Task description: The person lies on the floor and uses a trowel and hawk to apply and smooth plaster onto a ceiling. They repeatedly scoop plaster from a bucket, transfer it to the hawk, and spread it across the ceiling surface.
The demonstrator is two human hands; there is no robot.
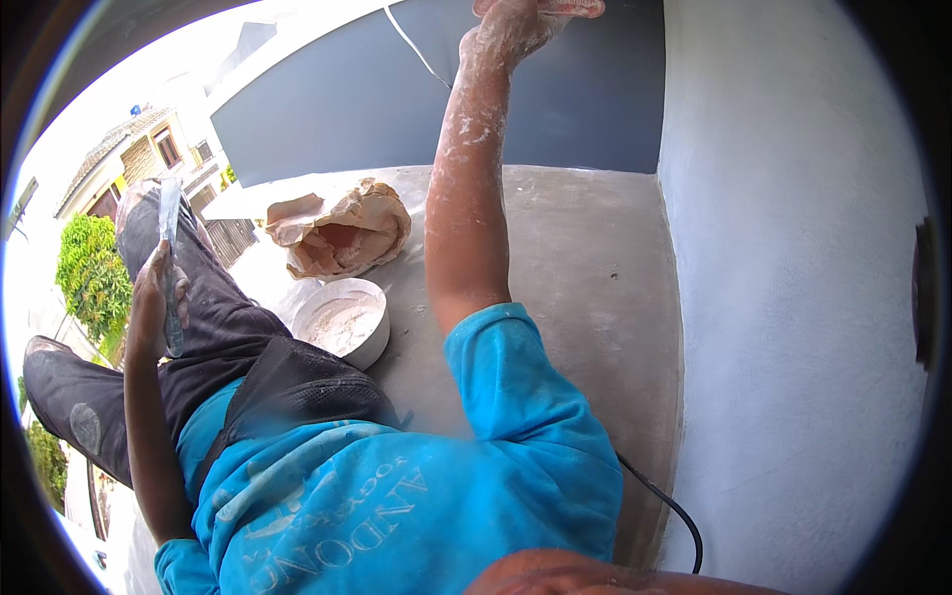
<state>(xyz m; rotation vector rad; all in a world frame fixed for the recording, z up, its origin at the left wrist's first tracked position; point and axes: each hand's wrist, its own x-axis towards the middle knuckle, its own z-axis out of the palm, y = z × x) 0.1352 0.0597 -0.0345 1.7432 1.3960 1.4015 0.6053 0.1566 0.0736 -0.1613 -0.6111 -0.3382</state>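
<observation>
My left hand (150,296) is closed around a long, narrow, pale-smeared scraper (170,213), held beside my bent leg. Stretched up to the top edge, my right hand (504,38), dusted white, grips a flat pinkish-red tool (585,8); most of that tool is cut off, so its kind is unclear. Between the two arms, a white round tub (375,342) holds pale powder or paste. Just beyond it lies a crumpled brown paper bag (382,220), its mouth gaping, with pale powder inside.
A dark grey panel (585,119) rises behind my right arm, with a white cable (412,48) on it. To the right runs a pale wall (783,297). A black cable (674,506) lies along the grey floor (575,238). Outside at left are a house (149,149) and a tree (94,268).
</observation>
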